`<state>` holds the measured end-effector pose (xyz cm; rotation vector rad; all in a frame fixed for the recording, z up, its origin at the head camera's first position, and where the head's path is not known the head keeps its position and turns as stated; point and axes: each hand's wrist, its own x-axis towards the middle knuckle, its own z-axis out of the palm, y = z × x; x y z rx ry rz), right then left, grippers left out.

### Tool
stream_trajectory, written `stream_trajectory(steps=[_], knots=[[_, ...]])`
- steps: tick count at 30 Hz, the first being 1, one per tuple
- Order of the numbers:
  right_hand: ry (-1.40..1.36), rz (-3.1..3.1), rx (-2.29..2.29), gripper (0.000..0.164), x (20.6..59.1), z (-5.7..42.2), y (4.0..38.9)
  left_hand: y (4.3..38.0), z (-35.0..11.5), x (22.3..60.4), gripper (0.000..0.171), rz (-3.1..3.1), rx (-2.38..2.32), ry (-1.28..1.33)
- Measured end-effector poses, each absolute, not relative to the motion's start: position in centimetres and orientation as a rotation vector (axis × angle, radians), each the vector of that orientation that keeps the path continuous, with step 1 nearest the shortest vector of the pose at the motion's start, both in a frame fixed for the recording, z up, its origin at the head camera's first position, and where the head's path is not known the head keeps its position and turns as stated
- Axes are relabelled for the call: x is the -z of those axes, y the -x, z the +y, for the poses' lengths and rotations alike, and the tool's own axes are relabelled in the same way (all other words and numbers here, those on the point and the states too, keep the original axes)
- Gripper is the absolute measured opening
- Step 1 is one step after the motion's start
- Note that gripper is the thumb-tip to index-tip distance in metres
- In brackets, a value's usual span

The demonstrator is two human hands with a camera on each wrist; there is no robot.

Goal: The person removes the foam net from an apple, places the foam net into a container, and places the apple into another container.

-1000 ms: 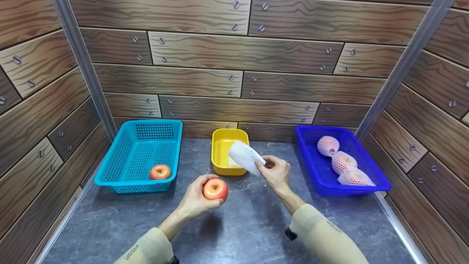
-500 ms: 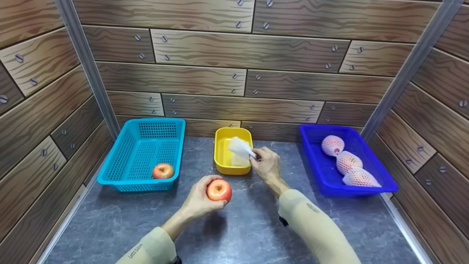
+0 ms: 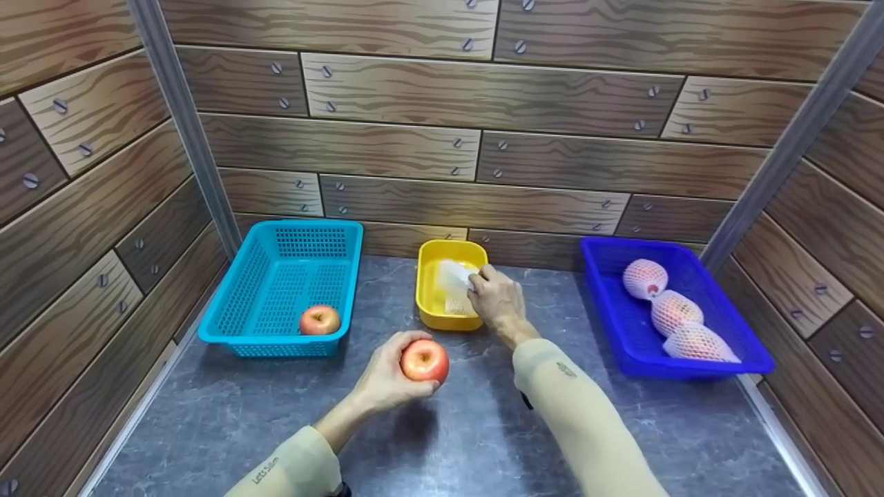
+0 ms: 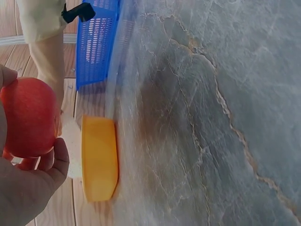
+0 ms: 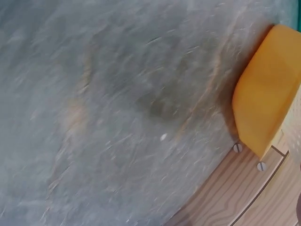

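A person in pale sleeves (image 3: 293, 459) grips a round red-and-yellow apple (image 3: 425, 360) in the left hand (image 3: 387, 378), thumb and fingers curled about its sides, just below the centre of the frame and clear of the grey marbled worktop (image 3: 228, 407). The right hand (image 3: 498, 301), right of centre, is drawn in to a pinch on a white foam-mesh sleeve (image 3: 452, 274) above a small yellow plastic bin (image 3: 449, 322); whether the mesh dips inside the rim cannot be told. A further white mesh piece (image 3: 458, 304) lies in the bin. In the left of the frame, a second red-and-yellow apple (image 3: 320, 321) sits in the near right corner of a turquoise perforated plastic basket (image 3: 276, 348). At right, three mesh-wrapped fruits (image 3: 675, 314) form a slanting row in a deep-blue plastic basket (image 3: 680, 367). Walls printed with brown wooden planks (image 3: 414, 90) fill the upper frame. In the left wrist view, the gripped apple appears at the left edge, well apart from the bin.
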<state>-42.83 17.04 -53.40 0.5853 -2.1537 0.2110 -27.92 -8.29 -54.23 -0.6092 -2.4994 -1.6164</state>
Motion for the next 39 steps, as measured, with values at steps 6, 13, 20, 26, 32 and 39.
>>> stream_trajectory(steps=[6,13,20,26,32,39], knots=[[-0.571,-2.044,-0.167,0.020,52.9,16.0,43.8,27.9,-8.6,54.5,0.070,-2.513,1.599,0.595],[-0.636,-2.367,-0.018,0.003,53.3,14.6,44.0,27.9,-8.4,54.9,0.067,-2.499,1.584,0.585],[-0.411,-2.889,-0.309,0.012,53.2,14.3,44.8,27.9,-8.2,55.0,0.066,-2.495,1.589,0.611],[-0.359,-3.089,-0.553,0.027,53.4,14.4,45.4,28.0,-8.6,55.1,0.067,-2.499,1.585,0.603],[-0.457,-3.135,-0.653,0.037,53.3,14.2,45.4,28.0,-8.7,55.1,0.068,-2.514,1.599,0.590],[-0.429,-3.039,-0.704,0.026,53.3,14.1,44.8,27.9,-8.7,55.3,0.067,-2.486,1.612,0.599]])
